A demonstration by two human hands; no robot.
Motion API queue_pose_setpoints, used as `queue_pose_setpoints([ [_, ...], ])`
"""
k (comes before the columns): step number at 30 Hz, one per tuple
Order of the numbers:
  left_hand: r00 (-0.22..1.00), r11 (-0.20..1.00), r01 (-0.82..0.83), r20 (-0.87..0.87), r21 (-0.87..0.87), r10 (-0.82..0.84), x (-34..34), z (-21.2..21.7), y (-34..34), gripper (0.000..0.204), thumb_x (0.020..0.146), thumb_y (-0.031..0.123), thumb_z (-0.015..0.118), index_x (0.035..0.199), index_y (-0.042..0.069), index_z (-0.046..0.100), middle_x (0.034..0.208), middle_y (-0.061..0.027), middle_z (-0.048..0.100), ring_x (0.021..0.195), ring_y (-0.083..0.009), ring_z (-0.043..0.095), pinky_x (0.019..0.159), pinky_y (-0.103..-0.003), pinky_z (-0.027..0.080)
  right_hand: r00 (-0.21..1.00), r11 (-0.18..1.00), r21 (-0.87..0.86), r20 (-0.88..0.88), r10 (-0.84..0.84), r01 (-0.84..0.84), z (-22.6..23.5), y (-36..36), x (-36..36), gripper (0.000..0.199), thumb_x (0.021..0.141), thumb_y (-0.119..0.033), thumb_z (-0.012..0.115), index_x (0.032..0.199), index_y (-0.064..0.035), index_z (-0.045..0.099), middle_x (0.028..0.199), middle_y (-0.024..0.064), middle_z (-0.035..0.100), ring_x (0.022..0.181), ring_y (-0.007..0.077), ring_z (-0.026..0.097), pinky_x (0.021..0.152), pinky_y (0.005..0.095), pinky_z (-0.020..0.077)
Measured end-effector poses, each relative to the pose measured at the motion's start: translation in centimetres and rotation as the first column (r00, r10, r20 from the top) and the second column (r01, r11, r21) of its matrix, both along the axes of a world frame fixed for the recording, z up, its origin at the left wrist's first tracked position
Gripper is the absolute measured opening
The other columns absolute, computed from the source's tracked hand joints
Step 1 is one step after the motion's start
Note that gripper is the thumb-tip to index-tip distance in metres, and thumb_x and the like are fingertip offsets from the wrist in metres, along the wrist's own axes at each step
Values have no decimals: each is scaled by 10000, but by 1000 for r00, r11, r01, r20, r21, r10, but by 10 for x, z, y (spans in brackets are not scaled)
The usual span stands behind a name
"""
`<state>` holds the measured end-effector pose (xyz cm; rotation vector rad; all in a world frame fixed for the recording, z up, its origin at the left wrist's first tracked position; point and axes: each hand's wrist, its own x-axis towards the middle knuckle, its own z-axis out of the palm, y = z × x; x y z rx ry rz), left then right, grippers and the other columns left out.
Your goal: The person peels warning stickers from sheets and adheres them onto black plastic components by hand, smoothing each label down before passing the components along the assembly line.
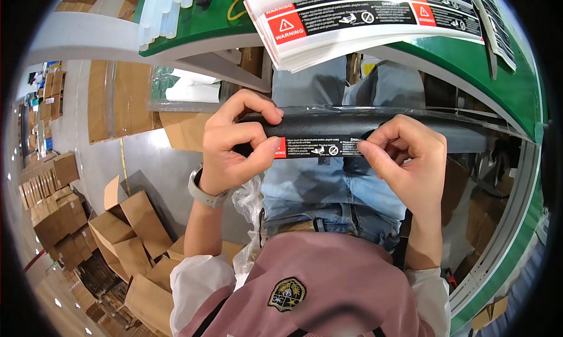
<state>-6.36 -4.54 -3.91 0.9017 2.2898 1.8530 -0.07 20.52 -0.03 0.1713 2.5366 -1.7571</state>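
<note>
Long black tube in clear plastic sleeve held level above lap, below near edge of green worktop. Left hand pinches red-and-black warning sticker against tube; right hand fingertips press sticker's other end. Stack of matching sticker sheets on worktop near edge.

Only 1 view: head-worn fisheye, the left of 2 side by side, looking steeply down along the chest and lap. Very near the left hand and right hand, both mid-frame on a black tube. Faces forward-down toward the green table edge at top. Floor and boxes lower left, far below. Edges bent toward the dark round rim.
</note>
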Motion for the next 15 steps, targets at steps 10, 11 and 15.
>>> queue_pose_setpoints([
  [10, 997, 996, 1, -75, -87, -7, 2, -4, -1, 272, 609, -34, 670, 519, 38, 423, 906, -135, 590, 812, -225, 631, 696, -307, 506, 999, 1000, 23, -48, 19, -17, -6, -5, 1, 126, 752, 43, 742, 717, 27, 622, 661, 33, 612, 530, 46, 551, 467, 190, 414],
  [11, 997, 996, -2, -74, -91, -5, 1, -2, -2, 272, 609, -34, 670, 519, 38, 423, 906, -135, 590, 812, -225, 631, 696, -307, 506, 999, 1000, 2, -31, 8, -8, -6, -4, 1, 126, 750, 48, 741, 715, 29, 621, 660, 32, 613, 534, 43, 552, 468, 189, 412],
  [15, 977, 988, -21, -212, -152, -12, -5, -5, -7, 347, 596, -12, 712, 507, 47, 382, 932, -141, 556, 834, -211, 598, 675, -291, 470, 1000, 998, -59, 9, -18, 18, -4, -5, 1, 127, 743, 62, 735, 707, 33, 617, 661, 28, 617, 546, 34, 556, 470, 182, 410],
])
